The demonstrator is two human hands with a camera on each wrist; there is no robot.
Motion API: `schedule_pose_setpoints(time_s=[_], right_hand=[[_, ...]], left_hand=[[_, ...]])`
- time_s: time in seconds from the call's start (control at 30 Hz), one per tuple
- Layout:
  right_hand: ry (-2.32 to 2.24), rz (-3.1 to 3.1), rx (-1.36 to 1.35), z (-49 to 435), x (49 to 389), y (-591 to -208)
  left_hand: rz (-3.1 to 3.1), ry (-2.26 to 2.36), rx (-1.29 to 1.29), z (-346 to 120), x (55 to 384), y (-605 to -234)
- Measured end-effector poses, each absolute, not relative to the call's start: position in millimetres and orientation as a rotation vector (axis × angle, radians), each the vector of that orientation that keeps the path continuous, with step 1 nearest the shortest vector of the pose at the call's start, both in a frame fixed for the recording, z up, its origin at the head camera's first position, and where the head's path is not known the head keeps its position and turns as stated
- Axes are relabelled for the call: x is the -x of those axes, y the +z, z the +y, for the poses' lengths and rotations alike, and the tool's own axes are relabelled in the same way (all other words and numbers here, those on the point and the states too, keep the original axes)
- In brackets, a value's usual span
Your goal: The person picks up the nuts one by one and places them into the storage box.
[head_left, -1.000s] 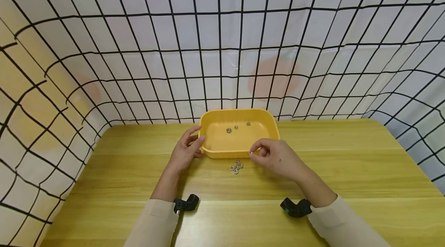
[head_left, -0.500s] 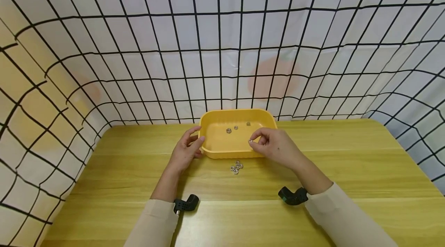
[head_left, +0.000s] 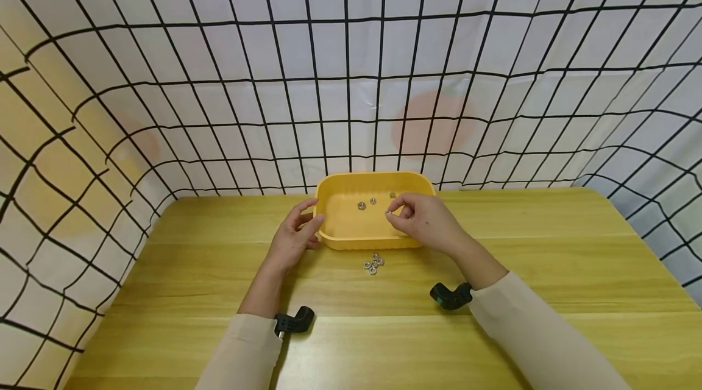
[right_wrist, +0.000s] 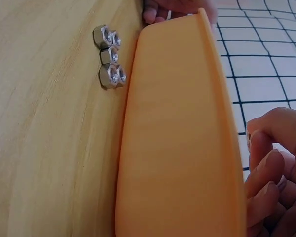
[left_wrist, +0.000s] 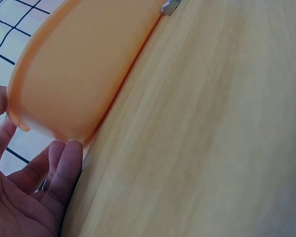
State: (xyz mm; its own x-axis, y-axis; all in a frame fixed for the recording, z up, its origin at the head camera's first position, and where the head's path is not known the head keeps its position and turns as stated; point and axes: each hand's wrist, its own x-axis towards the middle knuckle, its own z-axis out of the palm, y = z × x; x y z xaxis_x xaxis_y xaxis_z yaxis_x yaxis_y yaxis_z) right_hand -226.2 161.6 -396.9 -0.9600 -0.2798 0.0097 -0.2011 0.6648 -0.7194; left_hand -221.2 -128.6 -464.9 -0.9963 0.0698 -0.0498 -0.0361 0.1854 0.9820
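A shallow yellow tray [head_left: 351, 243] stands at the back of the table, and a few hex nuts [head_left: 361, 206] lie on its floor. My left hand [head_left: 290, 239] holds the tray's left end, thumb at the rim and fingers against the outer wall, as the left wrist view also shows. Over the right half of the tray, my right hand [head_left: 428, 222] pinches a small metal nut [head_left: 387, 212] between thumb and forefinger. In the right wrist view this nut is mostly hidden by the fingertips. Several more nuts [right_wrist: 109, 55] sit clustered on the wood just before the tray's front wall.
A light wooden table [head_left: 373, 341] spreads around the tray on both sides and in front. Behind it hangs a white cloth with a black grid [head_left: 362, 97], close to the tray's back edge. Each wrist wears a black camera mount [head_left: 295, 320].
My right hand has moved from the tray's front rim inward and slightly left over the tray, still pinching the nut. The left hand, tray and clustered nuts have stayed put.
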Motion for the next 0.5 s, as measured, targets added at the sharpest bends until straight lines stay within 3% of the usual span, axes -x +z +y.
schedule_pose_setpoints(time_s=[0.5], right_hand=[[-1.135,2.792,0.377,147.9,250.4,-406.5]], left_hand=[[2.309,1.944,0.024,-127.2,220.8,-459.1]])
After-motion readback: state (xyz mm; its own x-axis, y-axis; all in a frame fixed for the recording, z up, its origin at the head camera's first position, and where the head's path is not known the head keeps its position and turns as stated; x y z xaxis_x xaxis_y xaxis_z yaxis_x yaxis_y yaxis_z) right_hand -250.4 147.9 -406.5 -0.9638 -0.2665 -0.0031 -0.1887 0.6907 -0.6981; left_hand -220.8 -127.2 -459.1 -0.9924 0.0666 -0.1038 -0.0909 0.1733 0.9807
